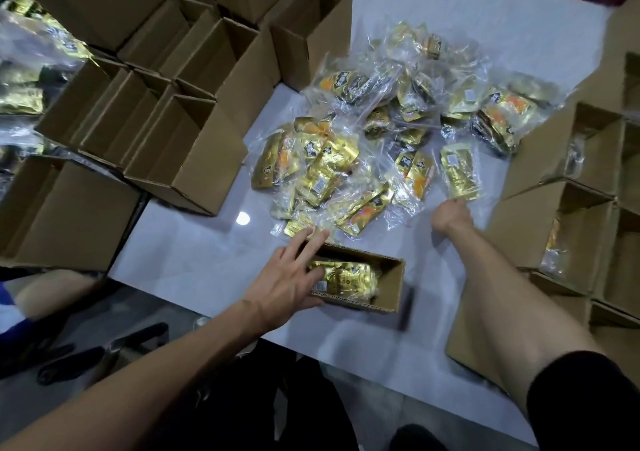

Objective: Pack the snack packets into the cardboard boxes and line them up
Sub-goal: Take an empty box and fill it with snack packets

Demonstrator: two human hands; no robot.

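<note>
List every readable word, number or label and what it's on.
Nothing reads clearly.
On the piled snack packets: black panels with pale characters, blurred.
On the packet in the open box: barcode, too small.
On the gold packet the right hand pinches: white sticker, illegible.
On the cardboard boxes: no print visible.

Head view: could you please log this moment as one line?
left hand: rests on open box | right hand: pinches gold packet | open box: partly filled

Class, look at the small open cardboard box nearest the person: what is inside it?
Gold snack packets lie in the left part of the box; the right end shows bare cardboard. The left hand covers the left end, so whatever lies beneath it cannot be seen.
</note>
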